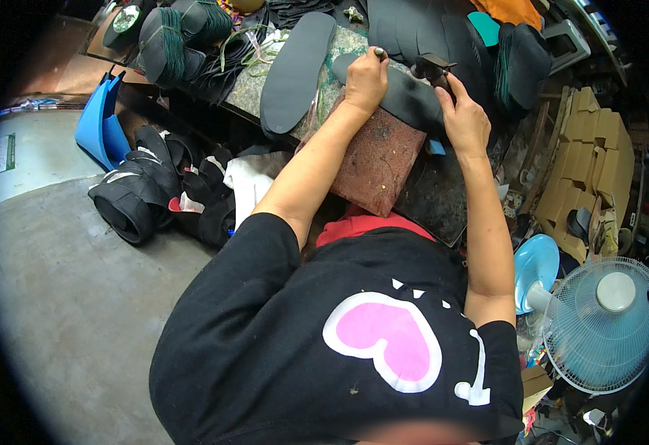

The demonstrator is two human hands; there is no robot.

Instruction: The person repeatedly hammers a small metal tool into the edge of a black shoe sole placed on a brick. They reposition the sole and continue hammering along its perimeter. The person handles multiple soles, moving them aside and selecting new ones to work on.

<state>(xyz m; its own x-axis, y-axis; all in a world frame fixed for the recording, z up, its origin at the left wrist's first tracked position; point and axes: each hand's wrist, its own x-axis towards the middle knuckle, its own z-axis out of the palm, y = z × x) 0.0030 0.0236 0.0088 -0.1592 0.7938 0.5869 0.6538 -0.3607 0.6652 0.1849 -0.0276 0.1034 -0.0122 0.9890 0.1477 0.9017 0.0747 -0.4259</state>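
Note:
My left hand [367, 81] is closed round a short upright tool, perhaps a punch [379, 53]. Only its round top shows above the fist. Under that fist lies a dark grey shoe sole [407, 95], its near part over a reddish-brown block [381, 152]. My right hand [464, 119] grips a hammer [434, 65] by its handle. The dark hammer head is raised to the right of the tool's top, apart from it. A larger grey sole [298, 74] lies to the left of my left hand. The tool's lower end is hidden by my fingers.
Bundles of soles tied with green cord [163, 46] stand at the far left. Black sheets [413, 26] cover the back of the bench. A blue holder [103, 122] and black pieces [139, 189] sit left. On the right are cardboard boxes [591, 148] and a fan [599, 326].

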